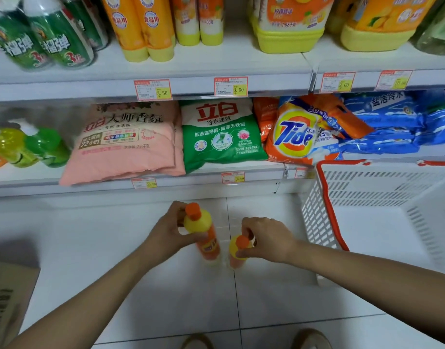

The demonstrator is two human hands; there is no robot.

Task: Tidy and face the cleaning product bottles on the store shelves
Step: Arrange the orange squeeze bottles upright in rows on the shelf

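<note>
Beside basket [327, 205] | left hand [169, 230]: upper bottle [198, 220] | right hand [266, 239]: lower bottle [237, 250]

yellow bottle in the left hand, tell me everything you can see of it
The small yellow plastic bottle with an orange cap has a rounded shoulder and an orange label round its body, the print too blurred to read. The cap is on. It tilts, cap towards the shelves, over the white tiled floor. The left hand grips its shoulder and neck. A matching bottle is close on its right; whether they touch cannot be told.
</note>
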